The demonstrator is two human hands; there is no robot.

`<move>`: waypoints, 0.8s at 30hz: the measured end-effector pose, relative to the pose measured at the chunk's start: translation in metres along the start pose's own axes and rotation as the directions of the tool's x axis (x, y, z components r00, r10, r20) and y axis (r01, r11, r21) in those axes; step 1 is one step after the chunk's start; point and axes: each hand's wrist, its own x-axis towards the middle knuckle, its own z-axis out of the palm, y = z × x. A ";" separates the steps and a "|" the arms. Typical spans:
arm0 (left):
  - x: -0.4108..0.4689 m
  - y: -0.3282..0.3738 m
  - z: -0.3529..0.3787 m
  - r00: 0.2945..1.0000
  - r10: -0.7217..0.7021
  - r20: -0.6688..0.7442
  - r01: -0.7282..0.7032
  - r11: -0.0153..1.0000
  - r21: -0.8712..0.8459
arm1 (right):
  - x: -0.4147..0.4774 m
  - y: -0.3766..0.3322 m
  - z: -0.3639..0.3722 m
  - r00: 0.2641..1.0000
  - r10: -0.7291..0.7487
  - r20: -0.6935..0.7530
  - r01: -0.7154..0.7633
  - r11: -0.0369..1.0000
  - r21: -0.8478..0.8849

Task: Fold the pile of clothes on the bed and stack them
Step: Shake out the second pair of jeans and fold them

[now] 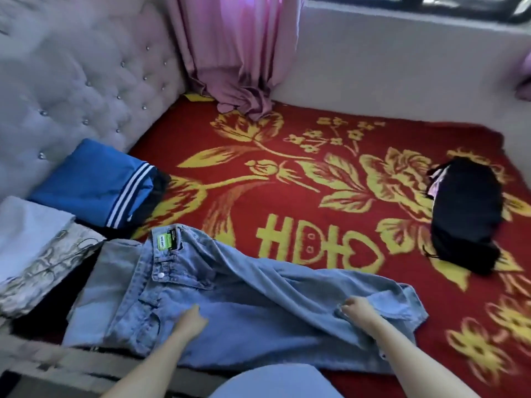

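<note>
I see the pair of light blue denim jeans [244,305] lying flat across the near part of the bed, waistband with its green label toward the left, legs running to the right; my left hand [191,320] rests on the upper leg below the pocket, fingers curled loosely, and I cannot tell whether its grip has pinched any cloth or only presses down; my right hand [359,310] sits at the hem end, its grip closed on a fold of denim, the cuff bunched just beyond the knuckles; so the jeans stretch between the two hands and past both.

The jeans overlap a folded pale blue garment [109,271] at their left edge; further left I see a white and patterned folded cloth [37,242], and behind it a folded blue garment with white stripes [97,182] against the grey tufted headboard [71,73]; a crumpled black garment [465,214] lies well apart on the right; all sit on the red blanket with yellow flowers [287,168]; a pink curtain [235,47] hangs to the far edge.
</note>
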 end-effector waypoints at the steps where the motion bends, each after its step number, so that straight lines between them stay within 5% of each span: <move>1: 0.003 0.016 0.005 0.999 0.042 0.029 -0.043 0.998 0.051 | -0.004 0.014 0.001 1.000 0.023 -0.008 -0.023 1.000 0.010; 8: 0.013 0.097 0.048 0.958 0.204 0.200 -0.252 0.933 0.256 | -0.016 0.094 0.030 0.983 0.181 0.015 -0.182 0.976 0.124; 16: 0.031 0.138 0.100 0.927 0.225 0.299 -0.354 0.787 0.506 | 0.018 0.137 0.039 0.967 0.237 0.090 -0.246 0.962 0.114; 24: 0.067 0.168 0.133 0.907 0.250 0.339 -0.402 0.753 0.521 | 0.073 0.150 0.055 0.969 0.247 -0.025 -0.245 0.966 0.081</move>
